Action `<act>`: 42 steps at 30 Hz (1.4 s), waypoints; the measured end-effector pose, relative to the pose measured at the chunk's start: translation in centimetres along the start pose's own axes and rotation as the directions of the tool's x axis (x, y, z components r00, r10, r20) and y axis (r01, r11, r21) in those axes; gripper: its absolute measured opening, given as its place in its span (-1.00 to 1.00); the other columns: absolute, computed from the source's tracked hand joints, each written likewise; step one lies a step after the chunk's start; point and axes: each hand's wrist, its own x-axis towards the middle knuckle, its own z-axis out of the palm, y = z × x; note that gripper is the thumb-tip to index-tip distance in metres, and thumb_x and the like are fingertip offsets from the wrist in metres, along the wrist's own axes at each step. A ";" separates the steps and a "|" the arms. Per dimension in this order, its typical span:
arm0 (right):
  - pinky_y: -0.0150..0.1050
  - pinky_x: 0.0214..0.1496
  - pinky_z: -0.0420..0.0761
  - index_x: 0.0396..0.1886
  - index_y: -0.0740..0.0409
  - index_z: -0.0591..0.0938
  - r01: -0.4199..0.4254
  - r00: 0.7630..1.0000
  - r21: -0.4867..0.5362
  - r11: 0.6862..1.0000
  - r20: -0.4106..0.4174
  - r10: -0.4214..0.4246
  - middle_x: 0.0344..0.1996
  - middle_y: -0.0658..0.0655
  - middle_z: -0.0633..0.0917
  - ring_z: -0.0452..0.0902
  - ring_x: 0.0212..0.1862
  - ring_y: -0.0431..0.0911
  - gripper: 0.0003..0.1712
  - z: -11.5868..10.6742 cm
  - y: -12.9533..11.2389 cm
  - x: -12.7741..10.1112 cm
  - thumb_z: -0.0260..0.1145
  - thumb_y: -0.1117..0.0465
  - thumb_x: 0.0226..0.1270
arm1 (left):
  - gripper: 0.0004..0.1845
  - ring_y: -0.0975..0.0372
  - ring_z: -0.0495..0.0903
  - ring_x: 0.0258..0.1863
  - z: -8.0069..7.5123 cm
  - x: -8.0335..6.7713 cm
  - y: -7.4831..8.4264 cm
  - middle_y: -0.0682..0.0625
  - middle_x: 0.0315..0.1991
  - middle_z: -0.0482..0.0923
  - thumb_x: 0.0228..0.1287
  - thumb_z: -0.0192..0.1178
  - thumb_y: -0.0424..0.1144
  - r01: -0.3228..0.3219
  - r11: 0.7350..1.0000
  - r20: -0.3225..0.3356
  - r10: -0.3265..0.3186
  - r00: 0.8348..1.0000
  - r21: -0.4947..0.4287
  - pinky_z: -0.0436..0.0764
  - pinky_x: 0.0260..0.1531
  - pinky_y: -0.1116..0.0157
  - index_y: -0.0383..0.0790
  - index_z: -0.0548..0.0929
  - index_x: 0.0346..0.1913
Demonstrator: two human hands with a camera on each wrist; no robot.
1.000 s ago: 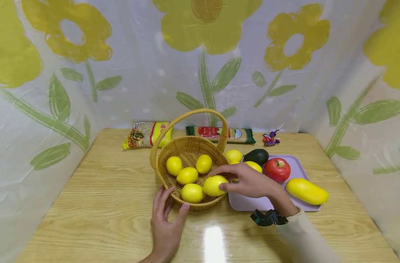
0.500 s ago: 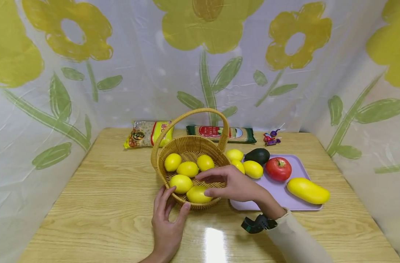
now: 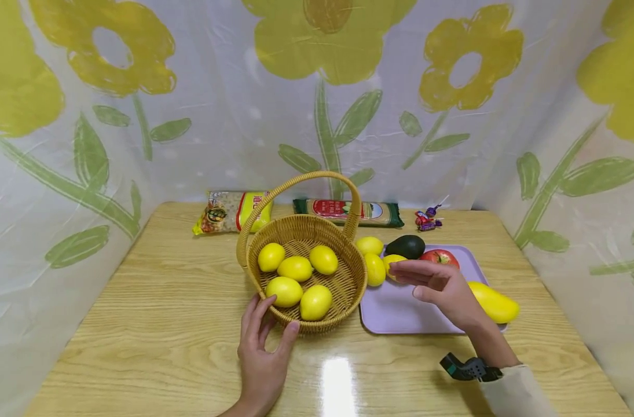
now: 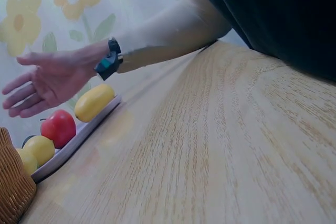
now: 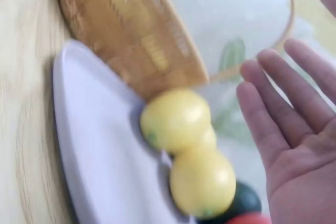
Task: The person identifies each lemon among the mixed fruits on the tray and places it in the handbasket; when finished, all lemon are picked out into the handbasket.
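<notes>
A round wicker basket (image 3: pixel 355 289) with a tall arched handle stands mid-table, holding several lemons (image 3: pixel 296 269). My left hand (image 3: pixel 264 359) grips its near left side, one fingertip over the rim and the thumb against the front wall. Over the lilac tray (image 3: pixel 379 318), my right hand (image 3: pixel 447 289) hovers with straight fingers and nothing in them. Three more lemons (image 3: pixel 375 270) lie by the tray's left end, close to the basket. On the tray are also a dark avocado (image 3: pixel 406 247), a red round fruit (image 3: pixel 443 258) partly behind my right hand, and a yellow mango-like fruit (image 3: pixel 496 304).
Along the back of the table lie a yellow-ended food packet (image 3: pixel 228 211), a long green-ended packet (image 3: pixel 348 212) and wrapped lollipops (image 3: pixel 428 219). A flowered curtain (image 3: pixel 217 116) encloses the table's back and sides.
The right hand put a lemon down at the basket's front, let go and moved right, over the tray. Lemons inside shifted. The left hand stayed at the basket.
</notes>
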 end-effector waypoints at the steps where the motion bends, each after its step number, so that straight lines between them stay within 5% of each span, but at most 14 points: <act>1: -0.14 0.38 0.75 0.41 0.48 0.59 -0.006 0.999 -0.039 0.999 -0.047 0.004 0.31 0.19 0.77 0.75 0.32 0.05 -0.51 -0.2 0.2 -0.1 0.33 0.50 0.54 | -0.35 -0.16 0.25 0.65 0.0 0.0 0.0 -0.22 0.72 0.05 0.44 0.46 -0.43 0.000 1.000 0.000 0.000 1.000 0.000 0.47 0.50 0.50 -0.28 0.51 0.52; 6: -0.26 0.28 0.77 0.34 0.39 0.69 -0.051 0.965 -0.195 0.979 -0.264 -0.002 0.24 0.28 0.79 0.78 0.26 -0.08 -0.51 -0.6 1.5 -0.1 0.46 0.51 0.44 | -0.34 -0.11 0.27 0.64 -0.1 0.0 -0.1 -0.20 0.72 0.05 0.42 0.46 -0.44 -0.003 1.000 0.001 0.003 1.000 -0.005 0.48 0.51 0.47 -0.29 0.50 0.52; 10: -0.34 0.33 0.69 0.39 0.33 0.68 -0.089 0.951 -0.345 0.934 -0.308 -0.023 0.32 0.35 0.73 0.73 0.34 -0.02 -0.39 -0.4 2.6 0.1 0.59 0.42 0.36 | -0.35 -0.14 0.27 0.63 -0.1 0.0 0.0 -0.22 0.71 0.05 0.43 0.45 -0.44 -0.011 1.000 0.004 0.011 1.000 -0.008 0.48 0.51 0.46 -0.28 0.51 0.52; 13: -0.43 0.42 0.60 0.46 0.18 0.66 -0.156 0.956 -0.551 0.820 -0.292 -0.014 0.38 0.24 0.72 0.65 0.41 0.09 -0.30 -0.1 3.0 0.2 0.65 0.22 0.36 | -0.37 -0.18 0.26 0.63 -0.1 0.0 0.0 -0.23 0.71 0.05 0.44 0.45 -0.44 -0.018 1.000 0.004 0.018 1.000 -0.006 0.48 0.51 0.48 -0.28 0.51 0.51; 17: -0.05 0.56 0.61 0.44 0.13 0.69 -0.197 0.964 -0.731 0.654 -0.264 -0.005 0.38 0.20 0.71 0.60 0.42 0.20 -0.30 0.7 2.8 0.4 0.67 0.08 0.35 | -0.38 -0.19 0.26 0.63 -0.1 0.0 0.0 -0.25 0.71 0.06 0.44 0.44 -0.45 -0.021 1.000 0.000 0.021 1.000 -0.003 0.48 0.50 0.49 -0.27 0.52 0.50; 20: 0.32 0.45 0.62 0.39 0.19 0.70 -0.223 0.964 -0.774 0.592 -0.267 0.015 0.34 0.31 0.67 0.59 0.35 0.28 -0.34 1.2 2.4 0.5 0.66 0.11 0.35 | -0.38 -0.19 0.27 0.62 -0.1 -0.1 0.0 -0.26 0.71 0.06 0.44 0.44 -0.45 -0.021 1.000 -0.003 0.021 1.000 -0.002 0.47 0.49 0.52 -0.27 0.52 0.50; 25: 0.36 0.35 0.69 0.41 0.21 0.68 -0.258 0.965 -0.807 0.532 -0.240 0.104 0.28 0.37 0.62 0.61 0.23 0.28 -0.36 1.7 1.9 0.4 0.62 0.14 0.39 | -0.38 -0.19 0.27 0.62 -0.1 -0.1 0.0 -0.25 0.71 0.05 0.45 0.44 -0.44 -0.016 1.000 0.000 0.016 1.000 0.000 0.47 0.49 0.53 -0.23 0.53 0.51; 33: 0.11 0.21 0.79 0.44 0.19 0.66 -0.212 0.975 -0.802 0.558 -0.131 0.182 0.25 0.24 0.71 0.64 0.10 0.06 -0.27 1.1 0.4 -0.6 0.63 0.21 0.26 | -0.38 -0.17 0.26 0.62 -0.2 -0.1 0.1 -0.21 0.72 0.04 0.46 0.44 -0.41 0.003 1.000 0.006 -0.003 1.000 0.001 0.47 0.49 0.53 -0.24 0.52 0.51; 37: -0.22 0.16 0.81 0.38 0.12 0.63 -0.209 0.978 -0.711 0.671 -0.138 0.159 0.19 0.11 0.76 0.69 0.04 -0.08 -0.36 0.9 -1.0 -0.5 0.64 0.17 0.36 | -0.39 -0.17 0.24 0.63 -0.1 -0.1 0.1 -0.24 0.72 0.04 0.46 0.44 -0.40 0.005 1.000 0.011 -0.005 1.000 0.000 0.45 0.49 0.54 -0.25 0.52 0.51; 42: -0.40 0.24 0.76 0.33 0.00 0.66 -0.076 0.997 -0.560 0.825 -0.037 0.066 0.21 0.04 0.74 0.72 0.09 -0.09 -0.49 1.7 -3.2 1.2 0.59 0.21 0.44 | -0.40 -0.19 0.25 0.62 -0.1 -0.1 0.1 -0.25 0.71 0.06 0.45 0.44 -0.41 0.002 1.000 0.003 -0.002 1.000 0.003 0.47 0.48 0.55 -0.27 0.53 0.49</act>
